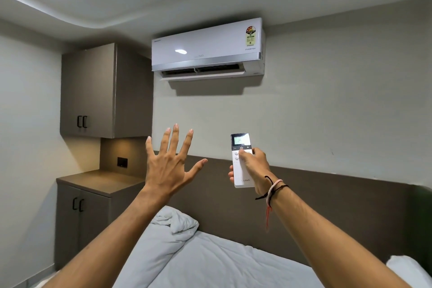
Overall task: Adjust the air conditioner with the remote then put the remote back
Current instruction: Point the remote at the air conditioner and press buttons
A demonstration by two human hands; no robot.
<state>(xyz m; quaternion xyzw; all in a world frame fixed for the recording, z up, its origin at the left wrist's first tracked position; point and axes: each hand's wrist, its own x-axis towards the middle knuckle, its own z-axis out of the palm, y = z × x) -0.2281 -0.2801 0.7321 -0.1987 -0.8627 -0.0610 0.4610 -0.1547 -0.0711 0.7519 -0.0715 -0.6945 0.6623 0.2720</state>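
Note:
A white wall air conditioner (205, 48) hangs high on the far wall, its lower flap open. My right hand (256, 167) grips a slim white remote (240, 140) upright below the unit, my thumb resting on its buttons just under the lit screen. My left hand (169, 163) is raised to the left of the remote with its fingers spread wide and nothing in it.
A bed with a white sheet (217, 262) and a bunched pillow (174, 220) lies below my arms against a brown headboard (327, 201). A brown lower cabinet with a countertop (100, 181) and an upper cabinet (93, 91) fill the left corner.

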